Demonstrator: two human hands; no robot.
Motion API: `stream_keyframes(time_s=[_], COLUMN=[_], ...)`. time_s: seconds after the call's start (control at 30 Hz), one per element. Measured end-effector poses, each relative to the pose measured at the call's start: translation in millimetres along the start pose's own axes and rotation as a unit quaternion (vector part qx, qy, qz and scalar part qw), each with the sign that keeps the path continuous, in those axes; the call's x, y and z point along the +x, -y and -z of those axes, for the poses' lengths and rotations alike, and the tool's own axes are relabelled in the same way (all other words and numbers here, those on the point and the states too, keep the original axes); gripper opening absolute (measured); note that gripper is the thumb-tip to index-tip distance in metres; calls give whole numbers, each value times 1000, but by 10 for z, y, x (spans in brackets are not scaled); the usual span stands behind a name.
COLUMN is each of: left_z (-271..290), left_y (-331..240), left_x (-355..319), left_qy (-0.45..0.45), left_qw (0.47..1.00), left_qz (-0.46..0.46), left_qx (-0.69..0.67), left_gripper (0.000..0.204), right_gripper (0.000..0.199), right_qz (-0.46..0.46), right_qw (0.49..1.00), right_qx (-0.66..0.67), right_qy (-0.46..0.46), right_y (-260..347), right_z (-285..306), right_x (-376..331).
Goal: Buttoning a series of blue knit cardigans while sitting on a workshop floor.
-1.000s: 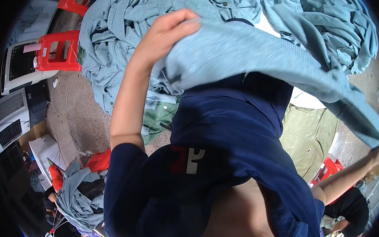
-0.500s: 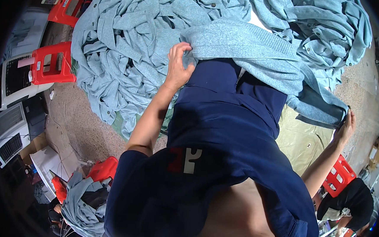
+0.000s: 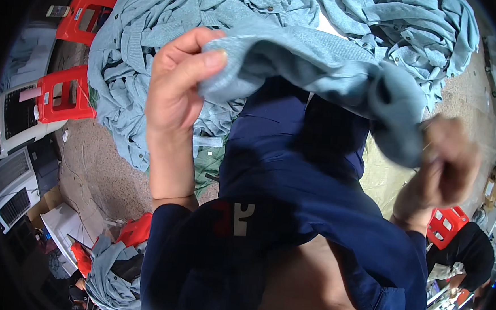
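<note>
A light blue knit cardigan (image 3: 316, 57) is stretched in the air across my lap, with part of it bunched and smeared by motion on the right. My left hand (image 3: 176, 82) pinches its left end between thumb and fingers. At the other end, my right hand (image 3: 446, 164) is blurred, its fingers curled on the cloth. Beyond the held piece lies a large heap of similar light blue knits (image 3: 146, 52), some showing buttons. Another heap (image 3: 431, 35) of them rests at the far right.
Red plastic stools (image 3: 64, 95) stand along the left, one bearing a phone (image 3: 58, 11). Pale box-shaped appliances (image 3: 16, 180) are beyond them. More knits (image 3: 113, 277) lie behind me at lower left. A person in black (image 3: 463, 256) is at lower right, near a red stool (image 3: 447, 227).
Both hands have risen closer to me, bringing the cardigan up. My left hand has moved left and my right hand inward, and the long piece on the right is now bunched.
</note>
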State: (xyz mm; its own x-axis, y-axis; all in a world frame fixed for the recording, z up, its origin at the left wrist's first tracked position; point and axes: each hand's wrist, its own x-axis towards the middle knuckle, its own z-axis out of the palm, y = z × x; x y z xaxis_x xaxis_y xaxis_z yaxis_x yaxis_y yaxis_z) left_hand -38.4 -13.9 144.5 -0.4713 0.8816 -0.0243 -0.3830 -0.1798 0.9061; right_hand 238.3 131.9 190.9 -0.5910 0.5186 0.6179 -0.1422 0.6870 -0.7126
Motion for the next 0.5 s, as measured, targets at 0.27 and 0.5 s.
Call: stream_keyframes(time_s=[0.27, 0.5], left_z=[-218, -355], left_y=[531, 363], left_x=[28, 28], left_qy=[46, 10], left_qw=[974, 976], left_qz=[151, 60], left_qx=[161, 210], left_gripper=[13, 13], right_gripper=[23, 17], right_qz=[146, 208], right_qw=[973, 946], right_qx=[-108, -139], right_qy=[145, 207], right_y=[-632, -526], right_z=[-963, -789], right_x=[-100, -123])
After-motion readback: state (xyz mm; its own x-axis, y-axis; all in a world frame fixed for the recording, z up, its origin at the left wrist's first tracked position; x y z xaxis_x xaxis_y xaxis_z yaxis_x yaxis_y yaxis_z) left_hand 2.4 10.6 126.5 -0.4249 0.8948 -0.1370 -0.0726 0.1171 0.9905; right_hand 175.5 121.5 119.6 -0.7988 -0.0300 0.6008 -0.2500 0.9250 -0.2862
